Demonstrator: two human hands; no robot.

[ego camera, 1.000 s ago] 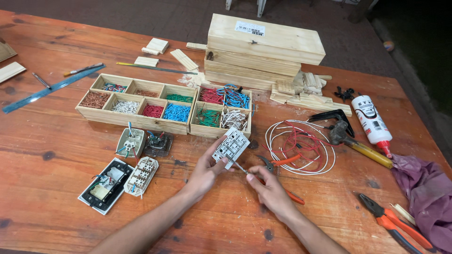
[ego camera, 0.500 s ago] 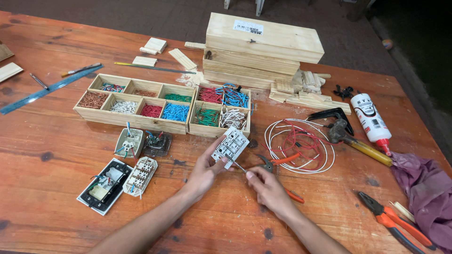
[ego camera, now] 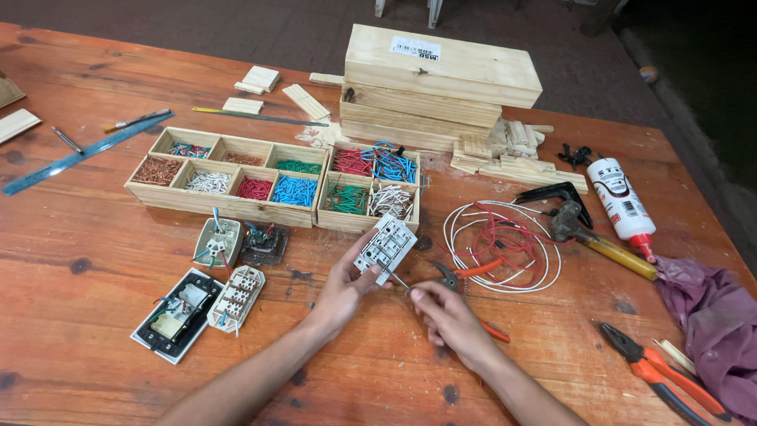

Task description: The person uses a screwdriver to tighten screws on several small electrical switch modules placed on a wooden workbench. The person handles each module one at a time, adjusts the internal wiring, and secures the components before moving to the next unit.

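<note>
My left hand point(ego camera: 341, 289) holds a white switch module point(ego camera: 385, 246) tilted up above the wooden table point(ego camera: 95, 229), its terminal side facing me. My right hand point(ego camera: 446, 312) grips a thin screwdriver point(ego camera: 398, 279) whose metal tip touches the module's lower edge. Both hands sit near the table's middle, just in front of the wooden trays of coloured wire pieces point(ego camera: 272, 177).
Opened switch parts point(ego camera: 205, 296) lie at the left. A red and white wire coil point(ego camera: 505, 241), orange-handled cutters point(ego camera: 473, 272), a glue bottle point(ego camera: 623, 201), pliers point(ego camera: 658, 371), purple cloth point(ego camera: 714, 315), stacked wooden boxes point(ego camera: 438, 83) and a ruler point(ego camera: 79, 154) surround the hands.
Both hands stay on the module and screwdriver, with hardly any shift. The view has moved slightly.
</note>
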